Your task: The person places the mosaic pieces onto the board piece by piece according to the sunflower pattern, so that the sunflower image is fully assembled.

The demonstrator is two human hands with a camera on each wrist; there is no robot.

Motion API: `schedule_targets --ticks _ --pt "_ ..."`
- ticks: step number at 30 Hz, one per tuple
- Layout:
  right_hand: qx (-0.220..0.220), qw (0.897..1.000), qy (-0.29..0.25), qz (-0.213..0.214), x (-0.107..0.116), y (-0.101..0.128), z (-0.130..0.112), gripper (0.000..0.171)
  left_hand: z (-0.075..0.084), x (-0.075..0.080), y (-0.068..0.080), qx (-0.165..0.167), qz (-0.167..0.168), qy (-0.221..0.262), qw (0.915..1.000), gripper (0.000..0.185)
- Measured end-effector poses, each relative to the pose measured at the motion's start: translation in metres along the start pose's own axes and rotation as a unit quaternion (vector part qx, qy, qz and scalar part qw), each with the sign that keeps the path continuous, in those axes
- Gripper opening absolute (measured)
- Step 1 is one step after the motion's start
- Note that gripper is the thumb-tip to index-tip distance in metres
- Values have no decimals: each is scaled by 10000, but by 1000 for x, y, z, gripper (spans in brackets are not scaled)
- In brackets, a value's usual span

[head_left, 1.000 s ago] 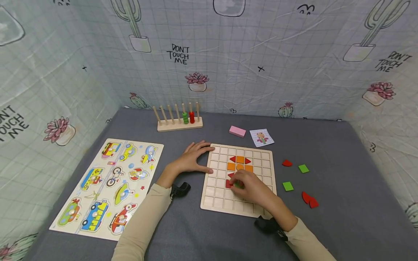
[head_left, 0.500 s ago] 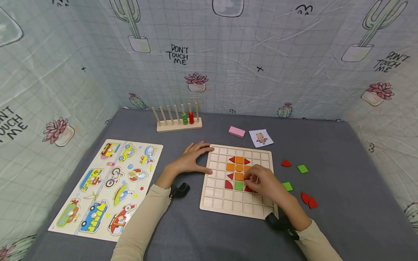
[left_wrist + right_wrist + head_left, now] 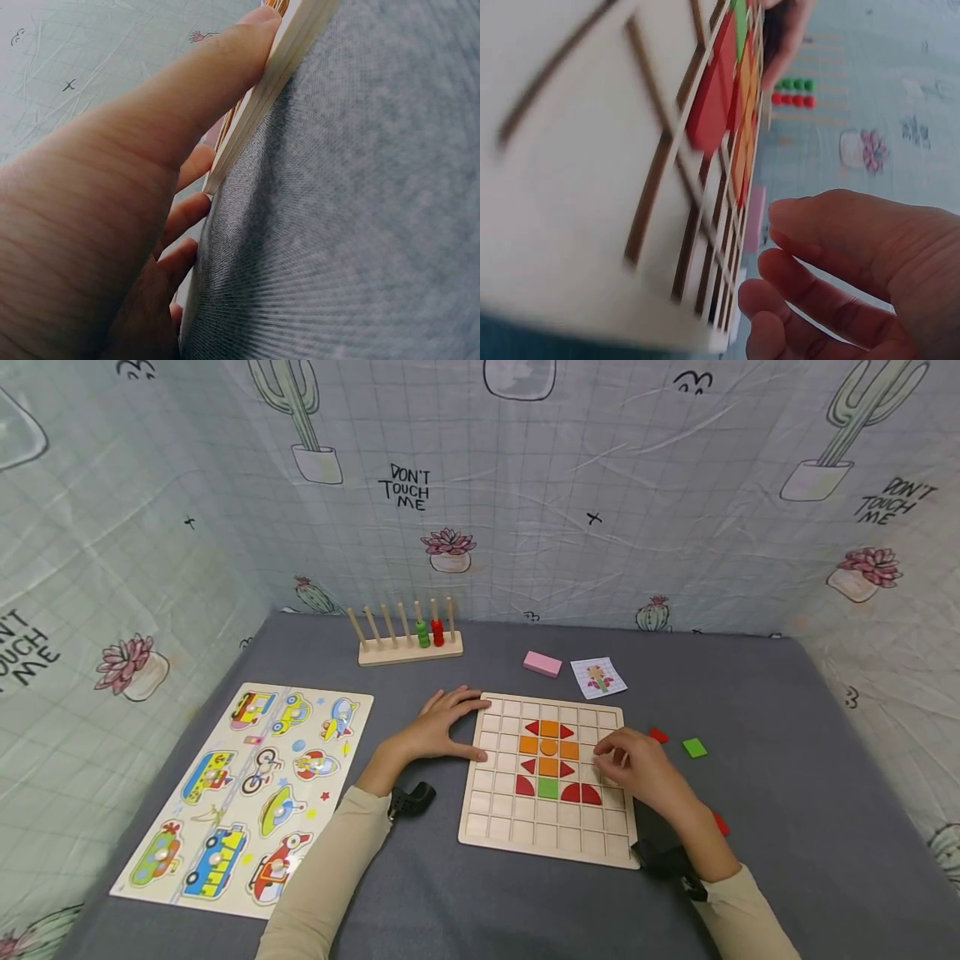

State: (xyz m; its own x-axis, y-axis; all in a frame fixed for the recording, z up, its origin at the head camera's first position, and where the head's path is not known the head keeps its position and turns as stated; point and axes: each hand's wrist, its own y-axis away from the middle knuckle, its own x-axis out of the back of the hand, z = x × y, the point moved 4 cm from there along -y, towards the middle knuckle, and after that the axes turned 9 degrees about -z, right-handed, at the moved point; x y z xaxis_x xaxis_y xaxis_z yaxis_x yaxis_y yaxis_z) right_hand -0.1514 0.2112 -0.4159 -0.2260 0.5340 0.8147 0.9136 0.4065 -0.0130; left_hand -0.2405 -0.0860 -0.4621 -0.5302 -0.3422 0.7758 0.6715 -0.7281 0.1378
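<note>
A wooden grid board (image 3: pixel 555 831) lies on the table in the head view. Orange squares (image 3: pixel 569 750), red triangles (image 3: pixel 566 769), a green square (image 3: pixel 548 787) and red quarter-round pieces (image 3: pixel 591 794) sit in its cells. My left hand (image 3: pixel 438 731) touches the board's left edge, thumb and fingers spread; the left wrist view shows the thumb (image 3: pixel 217 71) against the wooden edge. Over the board's right side hovers my right hand (image 3: pixel 641 768), fingers loosely bent. Nothing shows between its thumb and fingers in the right wrist view, where the hand (image 3: pixel 847 277) is apart from the board.
Right of the board lie a loose green square (image 3: pixel 695 747) and red pieces (image 3: pixel 658 735), partly hidden by my right arm. A patterned card (image 3: pixel 598 677) and a pink block (image 3: pixel 542 663) are behind it. A peg stand (image 3: pixel 411 648) and vehicle puzzle (image 3: pixel 240 793) are leftward.
My right hand has moved right from the middle of the pattern, uncovering the triangle and two red quarter-round pieces. It now covers one loose green square. The left hand stays in place.
</note>
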Motion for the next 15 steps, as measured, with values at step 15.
schedule_targets --ticks 15 --pt "-515 9974 238 440 25 13 44 12 2 1 1 -30 16 31 10000 85"
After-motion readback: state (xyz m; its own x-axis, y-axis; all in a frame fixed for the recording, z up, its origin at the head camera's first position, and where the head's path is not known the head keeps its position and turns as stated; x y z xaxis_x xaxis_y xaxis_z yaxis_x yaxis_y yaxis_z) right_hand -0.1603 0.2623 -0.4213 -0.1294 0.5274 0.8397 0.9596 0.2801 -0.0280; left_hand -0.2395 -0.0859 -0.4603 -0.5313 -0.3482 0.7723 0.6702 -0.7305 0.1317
